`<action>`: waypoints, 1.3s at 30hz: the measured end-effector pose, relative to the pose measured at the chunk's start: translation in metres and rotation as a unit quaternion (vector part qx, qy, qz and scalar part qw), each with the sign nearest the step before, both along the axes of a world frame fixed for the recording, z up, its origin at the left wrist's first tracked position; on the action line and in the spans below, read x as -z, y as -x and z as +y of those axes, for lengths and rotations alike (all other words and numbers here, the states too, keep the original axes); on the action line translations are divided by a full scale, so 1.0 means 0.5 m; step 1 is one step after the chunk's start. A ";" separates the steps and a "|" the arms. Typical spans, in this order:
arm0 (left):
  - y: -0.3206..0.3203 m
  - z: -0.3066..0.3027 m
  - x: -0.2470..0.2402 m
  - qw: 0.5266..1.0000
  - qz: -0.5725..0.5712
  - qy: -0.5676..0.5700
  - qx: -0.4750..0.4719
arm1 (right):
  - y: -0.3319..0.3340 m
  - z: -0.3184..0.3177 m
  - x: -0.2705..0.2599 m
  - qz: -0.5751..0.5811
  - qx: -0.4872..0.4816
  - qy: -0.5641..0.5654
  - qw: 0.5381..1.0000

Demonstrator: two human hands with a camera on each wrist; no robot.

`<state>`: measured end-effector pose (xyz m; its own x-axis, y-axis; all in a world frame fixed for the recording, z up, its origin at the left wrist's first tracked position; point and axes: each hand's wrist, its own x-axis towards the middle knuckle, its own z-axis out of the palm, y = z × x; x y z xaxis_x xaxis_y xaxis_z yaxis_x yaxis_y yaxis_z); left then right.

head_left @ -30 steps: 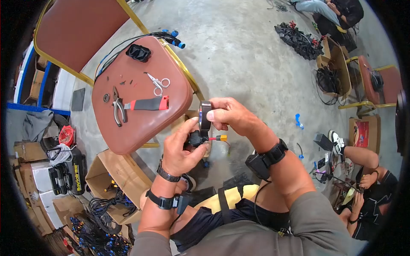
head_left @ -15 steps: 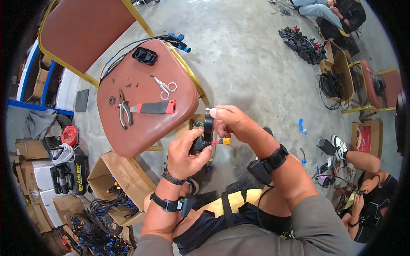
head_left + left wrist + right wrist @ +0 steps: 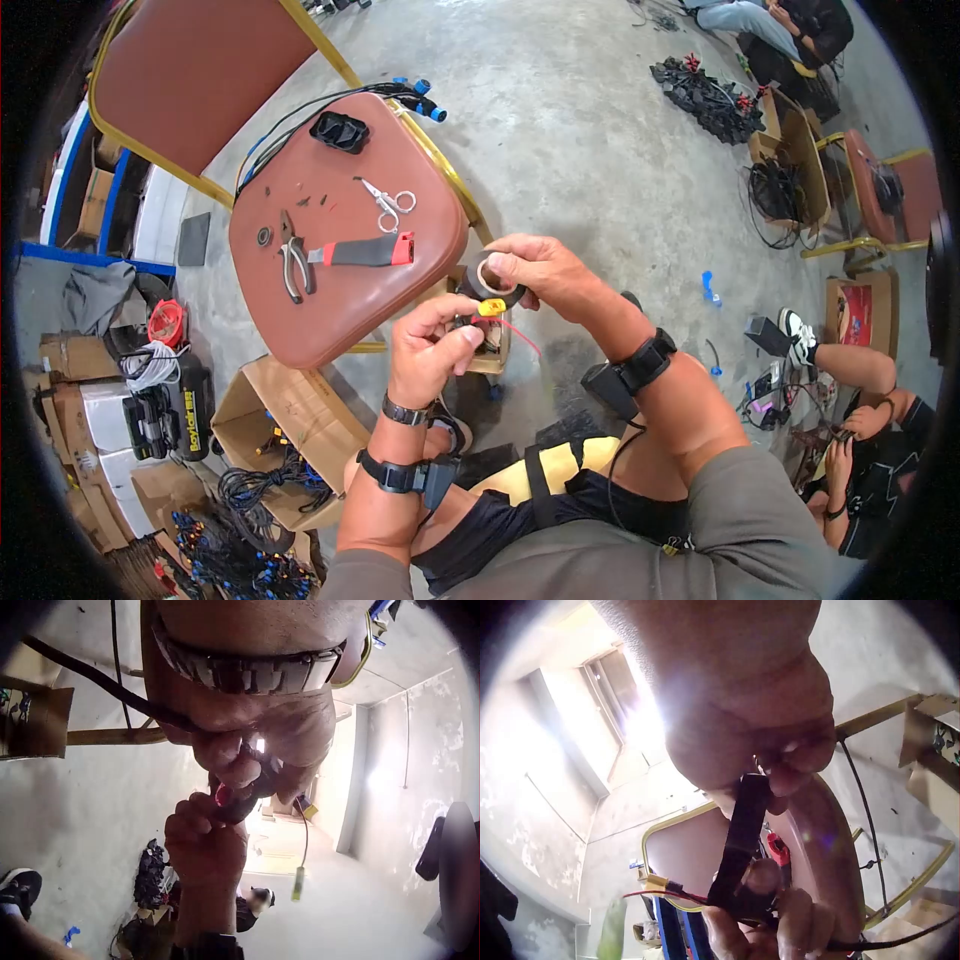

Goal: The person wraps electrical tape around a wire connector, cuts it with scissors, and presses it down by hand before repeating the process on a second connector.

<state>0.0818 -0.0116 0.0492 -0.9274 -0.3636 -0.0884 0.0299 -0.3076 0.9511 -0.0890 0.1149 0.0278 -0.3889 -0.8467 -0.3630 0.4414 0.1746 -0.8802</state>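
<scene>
My left hand pinches a black taped piece at the end of a black cable. A yellow connector sticks up by its fingertips, and a thin red wire trails off to the right. In the left wrist view a pale green tip hangs from a thin wire. Just above, my right hand holds a roll of black tape between thumb and fingers. A black tape band spans from the right fingers to the left fingertips in the right wrist view.
A brown chair seat bears pliers, scissors, a red-black utility knife and a black tray. Beside it stands a cardboard box with cables. Another person's hands work at the right.
The tape roll has turned from edge-on to showing its hollow core. My left hand has tilted, so the yellow connector has swung up and left, nearer its fingertips.
</scene>
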 end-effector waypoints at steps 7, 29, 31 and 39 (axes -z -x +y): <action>-0.004 -0.018 0.007 0.990 -0.010 -0.140 -0.018 | 0.002 -0.005 -0.015 0.026 0.000 0.010 1.000; -0.004 -0.030 0.026 0.976 -0.014 -0.208 -0.066 | -0.034 -0.014 0.010 0.138 -0.108 0.095 0.980; -0.002 -0.028 0.025 0.976 -0.017 -0.209 -0.066 | -0.040 -0.018 0.012 0.254 -0.072 0.126 0.956; 0.003 -0.025 0.031 0.978 -0.031 -0.200 -0.057 | -0.039 -0.025 0.015 0.312 -0.055 0.130 0.939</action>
<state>0.0805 -0.0241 0.0339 -0.8713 -0.3892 -0.2991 0.0318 -0.6529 0.7568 -0.0697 0.1026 0.0201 -0.3626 -0.9226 0.1320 -0.1832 -0.0683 -0.9807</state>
